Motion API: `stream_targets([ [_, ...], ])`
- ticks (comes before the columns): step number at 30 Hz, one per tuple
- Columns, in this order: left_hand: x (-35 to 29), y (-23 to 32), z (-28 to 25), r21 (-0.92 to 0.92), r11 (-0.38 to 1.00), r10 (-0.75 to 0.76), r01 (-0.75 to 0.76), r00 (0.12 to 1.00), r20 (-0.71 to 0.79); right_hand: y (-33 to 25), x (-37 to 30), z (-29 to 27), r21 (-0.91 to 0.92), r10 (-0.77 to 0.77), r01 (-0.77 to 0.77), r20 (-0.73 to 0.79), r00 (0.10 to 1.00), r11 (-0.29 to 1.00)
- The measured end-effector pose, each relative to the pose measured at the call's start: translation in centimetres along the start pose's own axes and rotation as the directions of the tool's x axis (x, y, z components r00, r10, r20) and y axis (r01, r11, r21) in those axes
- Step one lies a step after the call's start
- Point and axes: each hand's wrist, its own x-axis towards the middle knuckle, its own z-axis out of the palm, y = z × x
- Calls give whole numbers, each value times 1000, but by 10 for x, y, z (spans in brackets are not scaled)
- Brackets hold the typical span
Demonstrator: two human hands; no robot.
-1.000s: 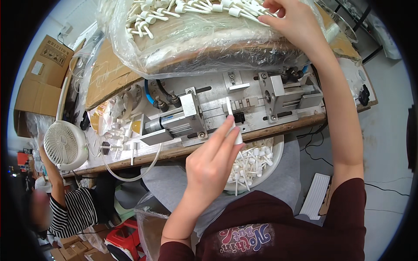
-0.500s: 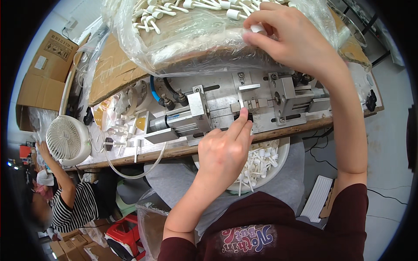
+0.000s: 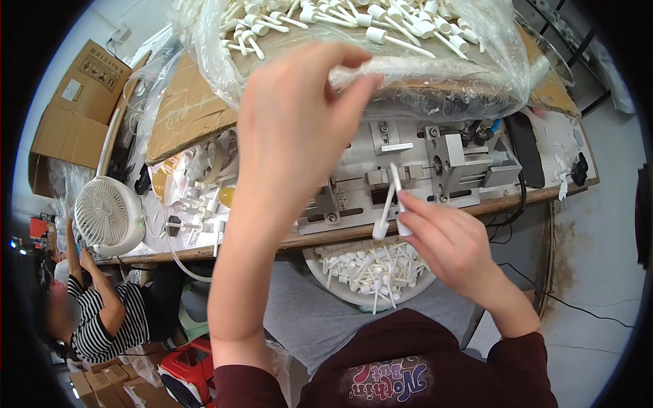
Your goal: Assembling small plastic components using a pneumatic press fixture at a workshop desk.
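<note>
Across the table [image 3: 340,239] lies a clear bag [image 3: 435,68], then the metal machine [image 3: 469,160], then a basin [image 3: 318,272] below the edge. My left hand [image 3: 292,115] blocks the machine's left part — fingers slightly parted, apparently empty; my right hand [image 3: 445,241] pinches white capped sticks [image 3: 386,211] — tips by the machine's middle.

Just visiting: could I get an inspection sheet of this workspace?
Surface: wood-edged bench bearing a metal fixture
Job's things: white capped sticks heaped on clear plastic; similar white pieces in a tub
Clutter: white fan, dark flat slab
Hands: left hand raised, blurred, nothing seen in it; right hand holds a white capped stick
Cables: black cable hanging at the bench edge
Surroundings: striped-shirted co-worker, cardboard box
</note>
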Motion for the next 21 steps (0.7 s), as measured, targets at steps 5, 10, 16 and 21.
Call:
stream_targets([
  [5,53,-43,55,183,926,361,-330,917,-172,-8,13,14,-199,-34,51,87,996,979],
  [10,70,-48,73,152,961,206,-231,965,164,-9,28,10,-230,-16,50,145,989,972],
  [16,52,-26,44,-20,990,143,-142,989,37,-3,30,5,-207,44,9,249,967,978],
  [21,-8,7,-21,-255,967,0,-10,999,-38,5,58,-20,185,225,-294,321,920,938],
])
